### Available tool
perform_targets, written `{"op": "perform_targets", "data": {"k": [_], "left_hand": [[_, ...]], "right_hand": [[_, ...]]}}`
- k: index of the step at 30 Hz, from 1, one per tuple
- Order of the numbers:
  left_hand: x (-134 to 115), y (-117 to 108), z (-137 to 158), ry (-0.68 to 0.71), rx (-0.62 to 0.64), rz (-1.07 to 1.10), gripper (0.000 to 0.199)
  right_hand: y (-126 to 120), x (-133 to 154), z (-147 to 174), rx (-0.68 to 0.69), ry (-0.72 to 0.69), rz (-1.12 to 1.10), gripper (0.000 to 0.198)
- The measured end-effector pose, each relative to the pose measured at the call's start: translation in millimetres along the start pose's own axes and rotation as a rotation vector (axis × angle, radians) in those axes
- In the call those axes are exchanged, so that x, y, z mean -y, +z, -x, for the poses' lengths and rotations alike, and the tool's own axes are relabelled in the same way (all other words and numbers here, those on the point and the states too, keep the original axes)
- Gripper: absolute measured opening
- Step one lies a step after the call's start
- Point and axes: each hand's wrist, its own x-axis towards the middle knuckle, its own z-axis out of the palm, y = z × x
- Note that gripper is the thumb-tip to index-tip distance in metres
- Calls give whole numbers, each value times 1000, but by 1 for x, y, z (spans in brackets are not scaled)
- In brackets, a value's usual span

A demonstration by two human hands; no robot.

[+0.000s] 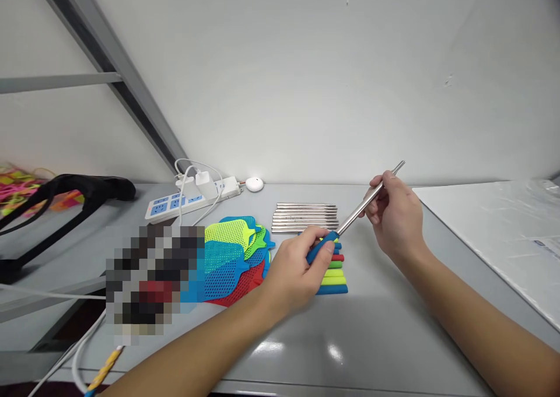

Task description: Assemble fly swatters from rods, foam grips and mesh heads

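My left hand (300, 263) is closed around a blue plastic handle (322, 246). A shiny metal rod (361, 210) runs up and to the right out of that handle. Near the rod's far end, my right hand (396, 213) pinches it between thumb and fingers. Below my left hand lies a row of coloured handles (335, 280) in yellow, green, red and blue, partly hidden by the hand. Behind it, several metal rods (305, 217) lie side by side. Flyswatter heads (227, 263) in blue, yellow-green and red overlap in a pile to the left.
At the back left a white power strip (192, 200) carries plugs and cables, with a small white round object (254, 184) beside it. A black frame (83, 187) stands far left. White sheeting (494, 228) covers the right side of the grey table (367, 338). A pixelated patch hides part of the left.
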Motion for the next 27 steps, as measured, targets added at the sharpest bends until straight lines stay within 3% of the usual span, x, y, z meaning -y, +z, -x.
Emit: {"op": "perform_targets", "data": {"k": [10, 16, 23, 27], "left_hand": [[1, 0, 1, -8, 17, 20, 19], [3, 0, 1, 17, 7, -27, 19], [5, -3, 3, 141, -25, 9, 21], [5, -3, 4, 167, -39, 9, 22]], "right_hand": [[2, -6, 4, -15, -18, 31, 33], [6, -2, 13, -19, -160, 131, 30], [17, -11, 47, 252, -293, 227, 23], [14, -15, 52, 303, -315, 260, 17]]}}
